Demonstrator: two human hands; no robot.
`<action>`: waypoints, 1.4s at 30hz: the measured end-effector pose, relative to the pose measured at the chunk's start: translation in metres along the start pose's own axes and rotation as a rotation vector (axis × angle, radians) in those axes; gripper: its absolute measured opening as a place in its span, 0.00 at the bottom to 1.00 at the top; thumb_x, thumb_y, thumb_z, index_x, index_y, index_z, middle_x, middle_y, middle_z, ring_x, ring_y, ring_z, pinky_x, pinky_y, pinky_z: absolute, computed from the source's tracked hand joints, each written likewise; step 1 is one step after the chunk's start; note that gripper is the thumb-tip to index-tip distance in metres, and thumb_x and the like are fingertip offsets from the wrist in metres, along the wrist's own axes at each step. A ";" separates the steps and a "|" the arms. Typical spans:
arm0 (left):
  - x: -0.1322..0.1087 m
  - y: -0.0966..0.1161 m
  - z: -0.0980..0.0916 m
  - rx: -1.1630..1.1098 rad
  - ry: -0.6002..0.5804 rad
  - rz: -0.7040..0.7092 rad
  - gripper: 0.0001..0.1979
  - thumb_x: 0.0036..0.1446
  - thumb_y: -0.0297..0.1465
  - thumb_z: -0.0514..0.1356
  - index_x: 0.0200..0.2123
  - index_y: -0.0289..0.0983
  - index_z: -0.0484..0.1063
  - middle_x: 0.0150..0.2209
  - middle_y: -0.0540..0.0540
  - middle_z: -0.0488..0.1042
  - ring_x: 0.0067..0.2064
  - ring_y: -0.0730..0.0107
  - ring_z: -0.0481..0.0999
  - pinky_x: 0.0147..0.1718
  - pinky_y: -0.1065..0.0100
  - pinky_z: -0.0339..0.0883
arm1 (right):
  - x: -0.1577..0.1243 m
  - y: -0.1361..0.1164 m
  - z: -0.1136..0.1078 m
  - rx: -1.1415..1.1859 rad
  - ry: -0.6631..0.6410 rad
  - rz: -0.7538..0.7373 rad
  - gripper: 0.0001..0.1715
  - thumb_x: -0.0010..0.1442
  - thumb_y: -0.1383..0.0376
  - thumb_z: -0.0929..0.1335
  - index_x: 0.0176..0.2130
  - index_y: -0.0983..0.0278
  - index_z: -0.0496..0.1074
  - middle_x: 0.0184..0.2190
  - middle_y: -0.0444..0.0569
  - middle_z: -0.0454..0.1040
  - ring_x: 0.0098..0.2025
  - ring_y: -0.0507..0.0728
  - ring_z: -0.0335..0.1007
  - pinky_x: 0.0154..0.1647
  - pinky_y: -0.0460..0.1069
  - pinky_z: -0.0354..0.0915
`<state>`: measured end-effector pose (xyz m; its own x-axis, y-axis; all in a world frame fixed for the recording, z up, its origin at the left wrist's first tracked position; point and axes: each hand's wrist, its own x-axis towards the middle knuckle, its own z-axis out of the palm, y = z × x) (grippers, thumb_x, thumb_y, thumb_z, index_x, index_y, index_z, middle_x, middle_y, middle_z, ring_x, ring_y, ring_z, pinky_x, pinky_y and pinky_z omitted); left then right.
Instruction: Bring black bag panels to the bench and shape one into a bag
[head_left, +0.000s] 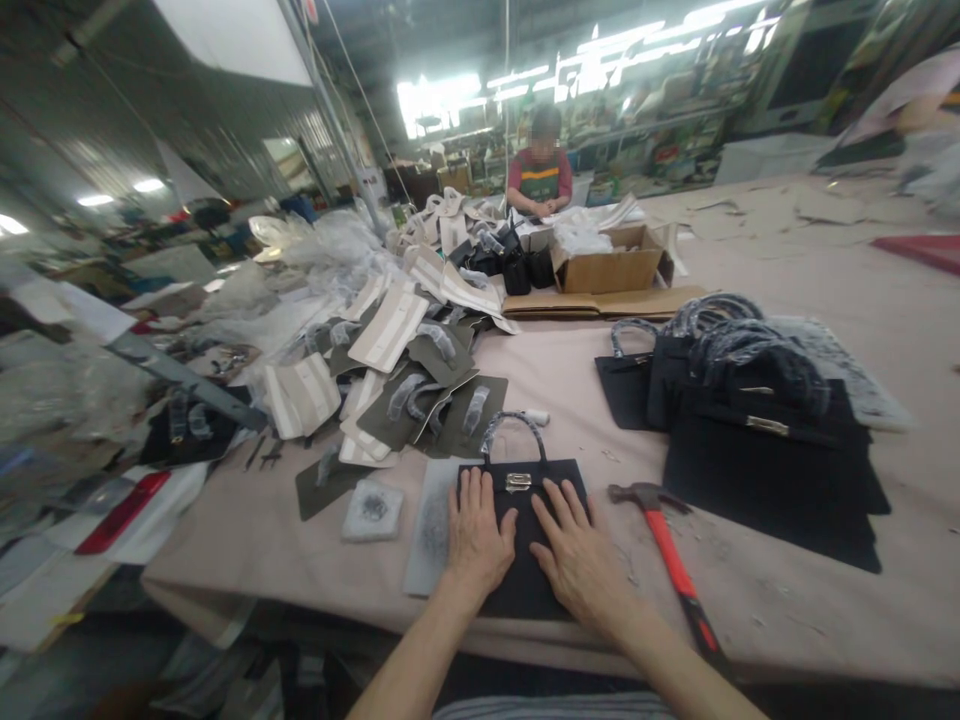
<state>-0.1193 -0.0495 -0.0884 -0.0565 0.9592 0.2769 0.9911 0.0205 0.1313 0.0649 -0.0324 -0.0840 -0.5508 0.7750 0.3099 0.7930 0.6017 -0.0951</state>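
A black handbag panel (521, 590) lies flat at the table's front edge, its wrapped handle (517, 418) pointing away from me and a silver clasp (518, 482) near its top. My left hand (480, 535) rests flat on its left side, fingers stretched out. On the right side lies my right hand (574, 550), palm down with fingers spread. Under the panel's left part a grey slab (429, 530) sticks out. Just right of my right hand is a claw hammer (664, 545) with a red and black grip.
Several black handbag panels (757, 490) are stacked at the right. Grey-green and beige pieces (390, 325) heap up at the left, near a white pad (373, 510). Farther back stand a cardboard box (615, 268) and a seated person (541, 175). A metal post (187, 380) slants at the left.
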 end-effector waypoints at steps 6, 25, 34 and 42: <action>-0.009 -0.006 -0.006 -0.010 -0.039 0.026 0.30 0.68 0.35 0.52 0.69 0.25 0.55 0.70 0.32 0.53 0.72 0.47 0.50 0.68 0.43 0.54 | -0.011 -0.002 0.007 -0.008 -0.019 -0.034 0.33 0.64 0.63 0.66 0.66 0.66 0.65 0.70 0.61 0.54 0.70 0.76 0.48 0.64 0.73 0.54; -0.014 -0.016 0.005 -0.318 0.208 -0.348 0.28 0.66 0.35 0.52 0.62 0.20 0.61 0.66 0.23 0.57 0.69 0.41 0.56 0.66 0.44 0.56 | 0.031 0.011 0.018 0.149 0.221 0.390 0.32 0.67 0.57 0.60 0.62 0.76 0.63 0.60 0.70 0.63 0.60 0.74 0.62 0.57 0.66 0.66; -0.013 -0.022 0.010 -0.436 0.207 -0.339 0.32 0.58 0.36 0.57 0.60 0.18 0.64 0.65 0.22 0.59 0.69 0.35 0.54 0.68 0.38 0.47 | 0.031 0.029 -0.005 0.567 0.095 0.775 0.43 0.52 0.51 0.64 0.59 0.74 0.67 0.53 0.67 0.71 0.56 0.73 0.68 0.60 0.66 0.63; -0.004 -0.030 -0.026 -1.178 0.211 -0.547 0.23 0.51 0.35 0.64 0.51 0.34 0.69 0.53 0.33 0.73 0.58 0.47 0.72 0.62 0.47 0.63 | 0.030 0.037 -0.024 1.252 0.219 0.959 0.30 0.42 0.55 0.73 0.46 0.61 0.78 0.38 0.50 0.79 0.41 0.64 0.75 0.43 0.56 0.70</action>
<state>-0.1515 -0.0615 -0.0691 -0.5386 0.8410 0.0521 0.1427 0.0301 0.9893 0.0839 0.0081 -0.0554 0.1389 0.9685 -0.2068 0.0425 -0.2145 -0.9758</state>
